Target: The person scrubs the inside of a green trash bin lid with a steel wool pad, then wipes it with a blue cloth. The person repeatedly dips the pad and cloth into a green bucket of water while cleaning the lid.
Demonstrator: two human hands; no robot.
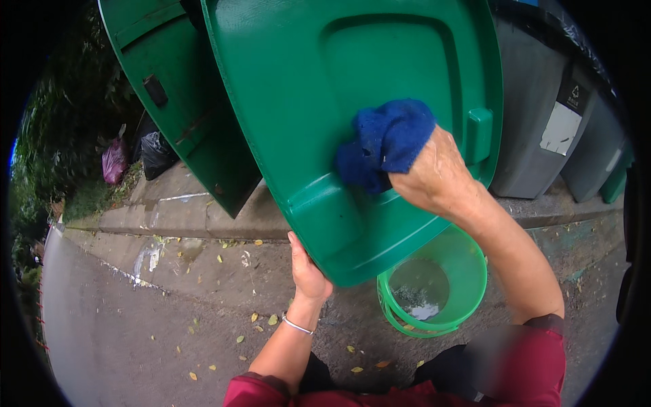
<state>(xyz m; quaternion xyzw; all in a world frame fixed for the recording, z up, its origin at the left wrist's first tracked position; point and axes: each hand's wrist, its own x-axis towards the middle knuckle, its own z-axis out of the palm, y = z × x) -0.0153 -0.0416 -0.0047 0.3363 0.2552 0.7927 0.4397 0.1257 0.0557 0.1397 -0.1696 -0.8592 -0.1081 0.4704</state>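
Note:
A green plastic bin lid [285,96] fills the upper middle, tilted up before me with moulded recesses and ridges. My left hand [309,274] supports its lower left edge, thumb along the rim and the other fingers hidden behind. Bunched in my right hand [437,173] is a wet-looking blue cloth [391,135], pressed against the lid's surface near its middle. Below the lid's lower right edge, a translucent green bucket [470,285] stands on the pavement with murky water [419,285] at its bottom.
Behind the lid on the left is a dark green bin panel [188,112]. Grey wheeled bins [526,112] line the kerb [244,216] at right. A black rubbish bag [156,155] and a pink bag [115,160] lie by the bushes. Fallen leaves dot the road [152,325].

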